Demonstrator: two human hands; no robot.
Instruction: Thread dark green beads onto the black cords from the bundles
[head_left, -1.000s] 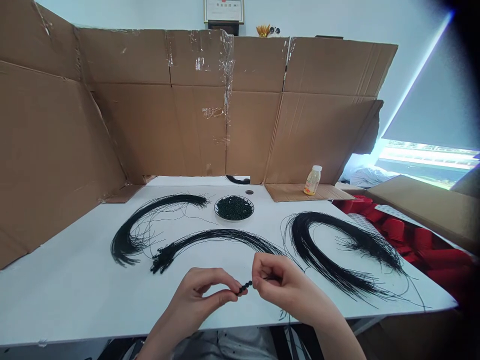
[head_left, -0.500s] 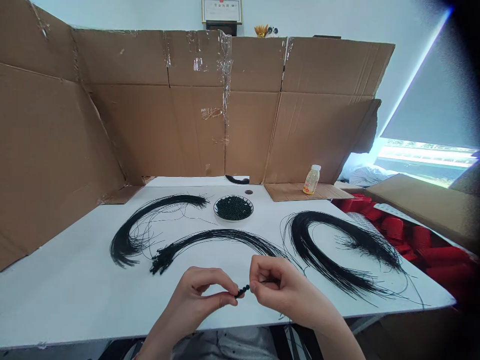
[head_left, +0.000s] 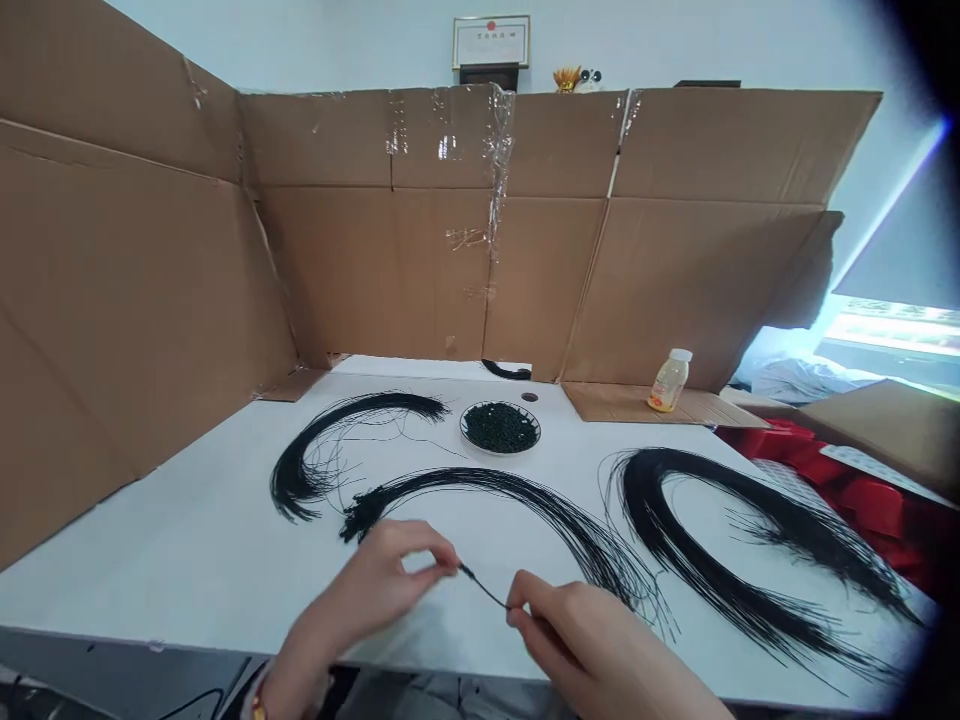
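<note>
White table (head_left: pixel 187 570) inside a cardboard screen (head_left: pixel 390 270), black cord bundles (head_left: pixel 495 490) across it.
Left hand (head_left: pixel 367 590) and right hand (head_left: pixel 592 640) each clamp their grip on one thin cord (head_left: pixel 484 587).

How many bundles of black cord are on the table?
4 bundles of black cord: one at left, one in the middle, one at right, and a short one at the far edge, partly hidden by the cardboard; others may be hidden.

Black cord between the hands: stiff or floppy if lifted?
Likely floppy: the cord curves loosely between the left hand and right hand. Probably somewhat springy, since the bundle on the table lies in wide, smooth arcs. Likely light, being thin.
</note>
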